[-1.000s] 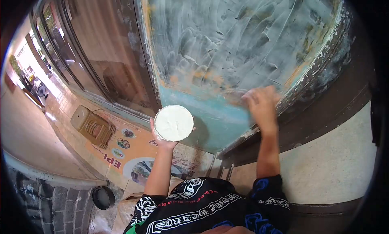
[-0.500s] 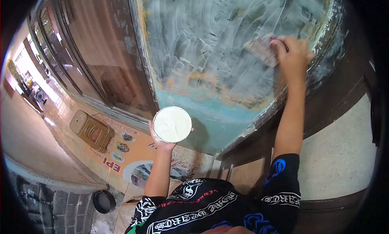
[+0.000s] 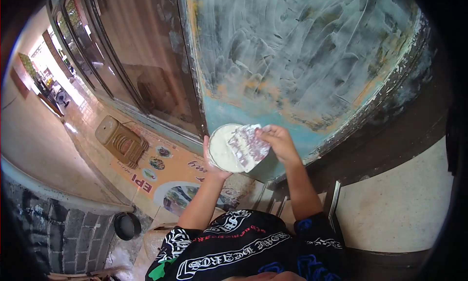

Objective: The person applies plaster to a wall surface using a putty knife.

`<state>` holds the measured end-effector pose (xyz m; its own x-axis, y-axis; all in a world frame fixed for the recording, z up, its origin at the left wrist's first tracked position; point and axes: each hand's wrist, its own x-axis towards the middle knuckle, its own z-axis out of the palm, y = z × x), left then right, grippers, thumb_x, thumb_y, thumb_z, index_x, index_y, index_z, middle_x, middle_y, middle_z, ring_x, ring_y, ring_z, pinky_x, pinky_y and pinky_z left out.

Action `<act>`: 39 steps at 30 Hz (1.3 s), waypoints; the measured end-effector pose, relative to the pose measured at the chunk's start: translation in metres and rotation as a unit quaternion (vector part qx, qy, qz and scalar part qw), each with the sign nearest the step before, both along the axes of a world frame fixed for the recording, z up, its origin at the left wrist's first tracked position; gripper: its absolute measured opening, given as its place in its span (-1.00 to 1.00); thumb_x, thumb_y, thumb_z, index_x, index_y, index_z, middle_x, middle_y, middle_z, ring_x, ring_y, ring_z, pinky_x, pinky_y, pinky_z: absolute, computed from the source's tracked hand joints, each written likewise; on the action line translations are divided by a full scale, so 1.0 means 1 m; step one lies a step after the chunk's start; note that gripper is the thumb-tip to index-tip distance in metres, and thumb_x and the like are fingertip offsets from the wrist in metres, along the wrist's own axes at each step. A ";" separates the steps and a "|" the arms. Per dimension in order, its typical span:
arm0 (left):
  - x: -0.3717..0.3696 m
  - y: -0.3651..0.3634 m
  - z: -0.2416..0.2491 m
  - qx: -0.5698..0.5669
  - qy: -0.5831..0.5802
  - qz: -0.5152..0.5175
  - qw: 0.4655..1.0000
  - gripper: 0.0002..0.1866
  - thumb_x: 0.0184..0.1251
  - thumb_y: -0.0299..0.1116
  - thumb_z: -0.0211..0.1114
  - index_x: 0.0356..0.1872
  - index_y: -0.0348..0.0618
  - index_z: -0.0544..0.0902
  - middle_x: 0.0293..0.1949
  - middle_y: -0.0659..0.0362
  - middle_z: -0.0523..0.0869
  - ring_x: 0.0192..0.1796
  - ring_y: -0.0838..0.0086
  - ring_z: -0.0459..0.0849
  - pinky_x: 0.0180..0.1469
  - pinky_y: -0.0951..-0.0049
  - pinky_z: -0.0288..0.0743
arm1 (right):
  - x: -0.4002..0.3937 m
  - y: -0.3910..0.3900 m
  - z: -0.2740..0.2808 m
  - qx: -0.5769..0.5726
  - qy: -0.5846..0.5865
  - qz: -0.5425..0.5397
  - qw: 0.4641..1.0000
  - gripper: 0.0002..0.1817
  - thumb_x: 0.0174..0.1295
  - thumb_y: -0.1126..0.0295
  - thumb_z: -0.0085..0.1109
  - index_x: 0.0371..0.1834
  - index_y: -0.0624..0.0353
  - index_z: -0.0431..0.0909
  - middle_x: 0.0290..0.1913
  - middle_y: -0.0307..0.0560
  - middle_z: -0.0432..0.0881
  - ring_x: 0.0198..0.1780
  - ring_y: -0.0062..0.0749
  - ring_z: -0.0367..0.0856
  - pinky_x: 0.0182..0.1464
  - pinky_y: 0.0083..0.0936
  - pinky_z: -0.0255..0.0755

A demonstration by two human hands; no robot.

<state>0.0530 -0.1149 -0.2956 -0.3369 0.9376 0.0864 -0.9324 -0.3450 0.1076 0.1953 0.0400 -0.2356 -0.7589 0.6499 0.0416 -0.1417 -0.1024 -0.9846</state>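
My left hand (image 3: 218,171) holds up a round tub (image 3: 211,157) from below and the side, its fingers around the edge. White putty (image 3: 222,147) fills the tub to the rim. Over the tub's right half lies a flat, reddish scraper (image 3: 249,147) smeared with white. My right hand (image 3: 279,140) pinches the scraper by its upper right corner, thumb and fingers closed on it. Just beyond both hands rises a blue-green panel (image 3: 297,57), its upper part covered in whitish streaks with orange-brown patches along the edges.
Left of the panel is a sliding window (image 3: 146,52) with dark frames. A brown plastic stool (image 3: 119,140) lies on the floor by a printed orange banner (image 3: 146,171). A black round pan (image 3: 127,226) sits near a grey block wall (image 3: 73,232). Dark trim (image 3: 370,120) borders the panel's right side.
My right hand has come down and left from the streaked panel, bringing the scraper over the tub. My left hand still holds the tub. The view has shifted slightly.
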 end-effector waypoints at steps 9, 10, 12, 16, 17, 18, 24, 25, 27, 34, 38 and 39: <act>0.009 -0.008 -0.013 0.031 -0.045 -0.023 0.998 -0.08 0.44 0.41 -0.17 0.48 -0.23 0.35 0.42 -0.12 0.46 0.41 -0.04 0.48 0.49 -0.11 0.27 | -0.019 -0.008 -0.035 0.008 -0.039 -0.040 0.998 -0.91 0.31 0.53 0.35 -0.26 0.34 0.65 -0.31 -0.14 0.75 -0.34 -0.64 0.64 -0.24 -0.65 0.51; 0.009 -0.006 -0.016 0.064 -0.063 -0.034 0.995 -0.08 0.45 0.41 -0.17 0.48 -0.23 0.35 0.42 -0.12 0.46 0.41 -0.04 0.48 0.49 -0.11 0.27 | -0.020 -0.010 -0.036 0.004 -0.037 -0.043 0.998 -0.90 0.30 0.53 0.35 -0.26 0.35 0.64 -0.31 -0.14 0.75 -0.34 -0.64 0.65 -0.24 -0.65 0.51; 0.008 -0.005 -0.018 0.053 -0.048 -0.029 0.997 -0.09 0.45 0.40 -0.17 0.48 -0.22 0.35 0.43 -0.11 0.46 0.41 -0.05 0.47 0.49 -0.12 0.26 | -0.018 -0.012 -0.035 0.014 -0.059 -0.034 0.998 -0.91 0.30 0.53 0.35 -0.26 0.34 0.64 -0.31 -0.12 0.76 -0.35 -0.63 0.65 -0.25 -0.64 0.51; 0.007 -0.005 -0.016 0.031 -0.026 -0.032 0.999 -0.12 0.44 0.39 -0.12 0.47 -0.16 0.40 0.43 -0.09 0.47 0.41 -0.06 0.48 0.49 -0.15 0.23 | -0.006 -0.005 -0.031 0.036 -0.075 -0.085 0.993 -0.92 0.31 0.54 0.34 -0.26 0.33 0.64 -0.33 -0.14 0.75 -0.35 -0.65 0.64 -0.24 -0.66 0.50; 0.007 -0.003 -0.018 0.004 -0.018 -0.023 1.000 -0.10 0.43 0.41 -0.14 0.49 -0.18 0.36 0.45 -0.09 0.44 0.44 -0.06 0.44 0.50 -0.16 0.21 | -0.001 -0.003 -0.030 0.021 -0.057 -0.092 0.994 -0.92 0.31 0.54 0.33 -0.27 0.33 0.64 -0.33 -0.15 0.74 -0.34 -0.65 0.64 -0.23 -0.67 0.49; 0.008 0.000 -0.021 -0.024 -0.010 -0.015 1.000 -0.07 0.42 0.42 -0.17 0.51 -0.19 0.32 0.47 -0.10 0.40 0.46 -0.07 0.40 0.51 -0.17 0.18 | 0.005 -0.001 -0.028 0.007 -0.039 -0.100 0.994 -0.93 0.32 0.54 0.32 -0.27 0.32 0.63 -0.32 -0.16 0.74 -0.33 -0.66 0.64 -0.22 -0.68 0.48; 0.013 0.011 -0.027 -0.008 -0.026 -0.079 0.997 -0.07 0.36 0.46 -0.12 0.52 -0.05 0.34 0.49 -0.02 0.39 0.48 -0.14 0.36 0.46 -0.41 0.12 | 0.030 0.011 -0.009 0.030 0.019 -0.169 0.985 -0.89 0.31 0.48 0.37 -0.27 0.29 0.65 -0.35 -0.27 0.70 -0.35 -0.70 0.56 -0.27 -0.67 0.38; 0.014 0.010 -0.032 -0.006 -0.030 -0.087 0.996 -0.08 0.34 0.48 -0.10 0.51 0.00 0.36 0.48 -0.01 0.41 0.46 -0.15 0.38 0.43 -0.48 0.12 | 0.034 0.014 0.000 0.134 -0.021 -0.213 0.968 -0.88 0.29 0.47 0.40 -0.28 0.28 0.66 -0.36 -0.29 0.69 -0.35 -0.70 0.54 -0.30 -0.64 0.35; 0.014 0.008 -0.038 -0.012 -0.098 -0.103 0.990 -0.08 0.28 0.51 -0.04 0.49 0.07 0.39 0.45 -0.01 0.44 0.43 -0.19 0.40 0.32 -0.67 0.13 | 0.040 0.025 0.008 0.273 -0.124 -0.273 0.914 -0.85 0.25 0.40 0.42 -0.29 0.23 0.65 -0.41 -0.20 0.69 -0.29 -0.51 0.59 -0.24 -0.44 0.43; 0.015 0.005 -0.042 -0.011 -0.153 -0.120 0.981 -0.07 0.28 0.50 -0.05 0.49 0.06 0.38 0.47 -0.01 0.40 0.43 -0.21 0.40 0.28 -0.73 0.11 | 0.032 0.072 0.005 0.666 -0.261 -0.355 0.602 -0.83 0.17 0.24 0.42 -0.38 0.05 0.64 -0.31 -0.27 0.62 -0.09 -0.16 0.48 0.02 -0.08 0.13; 0.012 0.000 -0.041 0.091 -0.132 -0.129 0.979 -0.07 0.31 0.50 -0.08 0.49 -0.01 0.38 0.45 -0.02 0.44 0.43 -0.16 0.42 0.38 -0.53 0.16 | 0.042 0.055 0.016 0.634 -0.212 -0.353 0.654 -0.87 0.17 0.27 0.41 -0.38 0.01 0.65 -0.28 -0.30 0.59 -0.07 -0.20 0.48 0.01 -0.06 0.13; 0.010 0.000 -0.043 0.044 -0.113 -0.100 0.988 -0.07 0.32 0.49 -0.09 0.49 -0.02 0.38 0.45 -0.02 0.44 0.43 -0.14 0.42 0.41 -0.47 0.18 | 0.043 0.051 0.006 0.647 -0.212 -0.340 0.649 -0.88 0.16 0.27 0.41 -0.36 0.00 0.68 -0.27 -0.31 0.61 -0.06 -0.20 0.48 0.02 -0.06 0.13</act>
<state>0.0627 -0.1147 -0.3385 -0.1649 0.9796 0.1151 -0.9798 -0.1493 -0.1331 0.2378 0.0906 -0.2294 -0.4361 0.4695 0.7677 0.5903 0.7932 -0.1496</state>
